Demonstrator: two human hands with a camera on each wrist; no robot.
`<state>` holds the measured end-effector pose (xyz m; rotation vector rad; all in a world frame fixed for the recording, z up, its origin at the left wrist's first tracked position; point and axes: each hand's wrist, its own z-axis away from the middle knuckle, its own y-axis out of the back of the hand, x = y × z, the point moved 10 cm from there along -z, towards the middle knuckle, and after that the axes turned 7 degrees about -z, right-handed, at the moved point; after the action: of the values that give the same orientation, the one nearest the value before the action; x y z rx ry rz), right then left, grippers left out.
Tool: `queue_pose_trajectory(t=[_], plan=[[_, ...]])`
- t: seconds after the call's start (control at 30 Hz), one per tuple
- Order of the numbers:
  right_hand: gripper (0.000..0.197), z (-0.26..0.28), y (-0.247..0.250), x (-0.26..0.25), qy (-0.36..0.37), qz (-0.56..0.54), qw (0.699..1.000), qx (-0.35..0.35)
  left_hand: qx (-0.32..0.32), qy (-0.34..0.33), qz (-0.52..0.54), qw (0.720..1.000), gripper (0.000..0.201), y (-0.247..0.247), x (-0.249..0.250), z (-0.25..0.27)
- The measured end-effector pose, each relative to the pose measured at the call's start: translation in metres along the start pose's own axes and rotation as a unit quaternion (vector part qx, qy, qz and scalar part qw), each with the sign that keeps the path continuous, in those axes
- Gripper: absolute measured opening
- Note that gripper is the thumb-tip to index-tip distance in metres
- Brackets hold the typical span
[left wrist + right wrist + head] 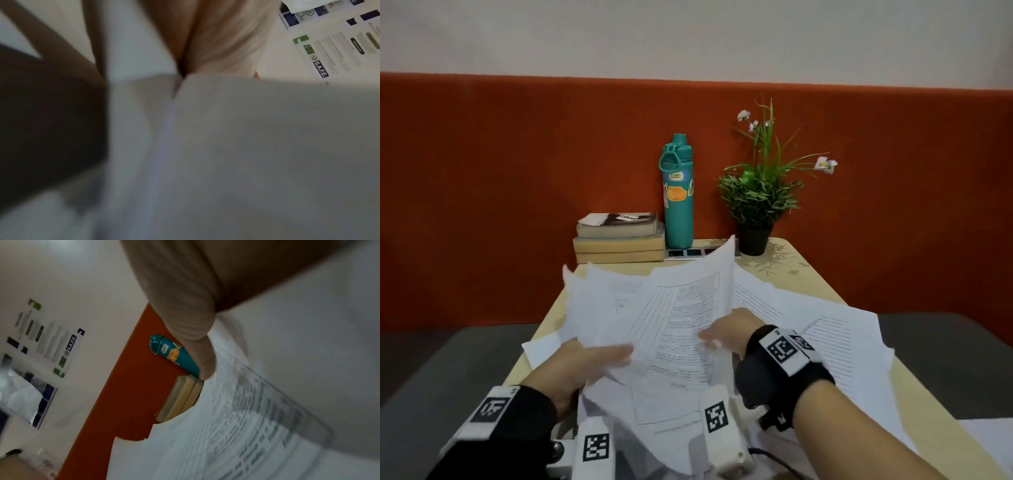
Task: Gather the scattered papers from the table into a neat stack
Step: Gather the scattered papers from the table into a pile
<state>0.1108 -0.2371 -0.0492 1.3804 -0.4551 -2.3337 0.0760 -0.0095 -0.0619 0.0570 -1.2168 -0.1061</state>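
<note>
Orange padding backs the pale wooden surface [808,270], where a teal bottle [678,195], stacked books [619,240] and a potted plant [760,192] stand at twelve o'clock. Both hands lift a fanned bundle of papers [664,308] off the middle, its top edges tilted away toward the bottle. At eight o'clock the left hand [585,363] reaches in palm-up, thumb laid across the front sheet, its grip narrow on the bundle's lower left. At four o'clock the right hand [729,330] comes from the side, thumb on the printed face and fingers behind, its grip pinching the right edge. More loose sheets [839,339] lie flat at three o'clock, overlapping each other.
</note>
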Motion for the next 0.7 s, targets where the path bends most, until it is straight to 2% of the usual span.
queue_pose_trajectory(t=[0.07, 0.1, 0.13, 0.2, 0.33, 0.4, 0.47, 0.53, 0.67, 0.7], plan=[[0.055, 0.0, 0.019, 0.005, -0.009, -0.023, 0.999, 0.031, 0.024, 0.016, -0.016, 0.999, 0.029, 0.008, -0.01, -0.003], [0.067, -0.001, 0.033, 0.01, -0.019, -0.02, 0.998, 0.048, 0.028, 0.023, -0.013, 0.999, 0.027, 0.011, -0.013, -0.004], [0.071, -0.003, 0.052, 0.016, -0.016, -0.001, 0.997, 0.08, 0.031, 0.024, -0.005, 0.999, 0.026, 0.013, -0.015, -0.005], [0.068, -0.011, 0.088, 0.036, -0.038, 0.031, 0.99, 0.135, 0.033, 0.022, 0.007, 0.999, 0.028, 0.014, -0.016, -0.002], [0.052, -0.013, 0.098, 0.051, -0.078, 0.03, 0.993, 0.082, 0.049, 0.002, 0.007, 0.999, 0.029, 0.015, -0.014, 0.003], [0.049, -0.013, 0.089, 0.044, -0.068, 0.094, 0.991, 0.064, 0.055, -0.006, -0.005, 0.998, 0.022, 0.014, -0.013, 0.005], [0.049, -0.018, 0.087, 0.041, -0.059, 0.148, 0.985, 0.065, 0.063, -0.012, 0.0, 0.998, 0.025, 0.014, -0.01, 0.01], [0.042, -0.02, 0.091, 0.033, -0.029, 0.124, 0.989, 0.074, 0.055, -0.007, 0.019, 0.998, 0.032, 0.015, -0.013, 0.009], [0.038, -0.008, 0.126, 0.025, -0.004, 0.108, 0.978, 0.18, 0.036, -0.009, 0.037, 0.999, 0.03, 0.015, -0.013, 0.011], [0.039, -0.008, 0.131, 0.027, -0.001, 0.097, 0.978, 0.183, 0.03, -0.009, 0.044, 0.999, 0.03, 0.013, -0.011, 0.013]])
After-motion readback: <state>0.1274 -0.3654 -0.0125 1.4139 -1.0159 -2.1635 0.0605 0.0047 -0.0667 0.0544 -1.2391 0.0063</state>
